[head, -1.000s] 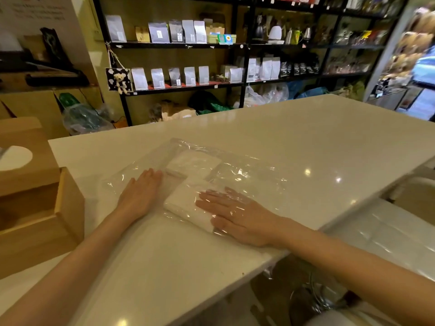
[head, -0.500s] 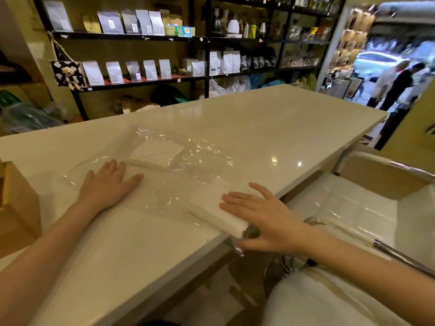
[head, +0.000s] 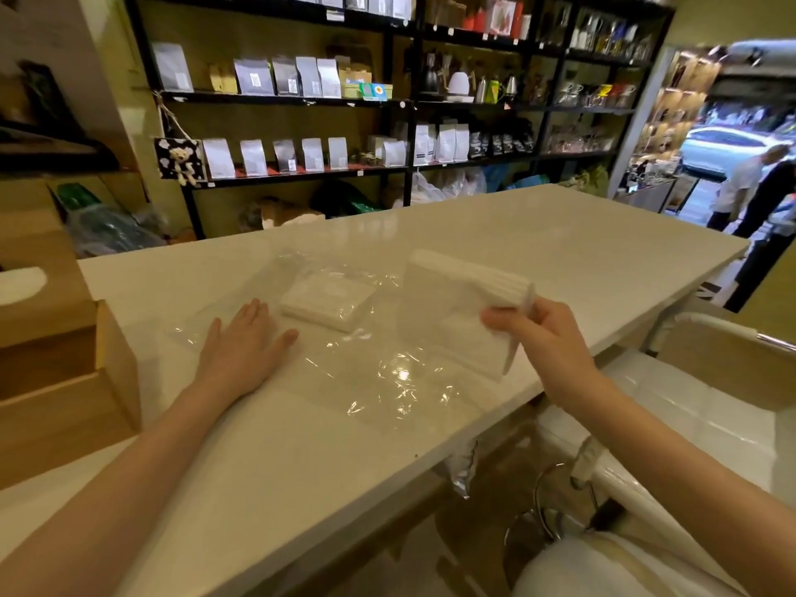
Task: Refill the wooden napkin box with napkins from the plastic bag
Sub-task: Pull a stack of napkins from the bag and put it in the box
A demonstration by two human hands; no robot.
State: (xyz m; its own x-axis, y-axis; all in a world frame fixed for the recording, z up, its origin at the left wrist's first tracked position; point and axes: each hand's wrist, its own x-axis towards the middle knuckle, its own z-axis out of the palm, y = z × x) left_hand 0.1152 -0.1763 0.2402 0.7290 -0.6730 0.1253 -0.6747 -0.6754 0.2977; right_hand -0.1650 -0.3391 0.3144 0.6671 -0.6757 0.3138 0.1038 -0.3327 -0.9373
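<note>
now, head view: right hand point(head: 545, 333), right of centre, has its fingers point(head: 499, 317) clamped on a thick stack of napkins point(head: 461, 312), lifted clear of the glossy white tabletop point(head: 560, 234). left hand point(head: 245, 344) lies flat, fingers apart, pinning the clear, crinkled plastic bag point(head: 387, 381) at centre; a second square stack point(head: 325, 297) remains inside it. wooden napkin box point(head: 64, 381), plain and straight-sided, stands open at the left edge. the step is judged best done by keeping the soft stack squarely pinched, carrying it level to the left and lowering it flat into the box.
</note>
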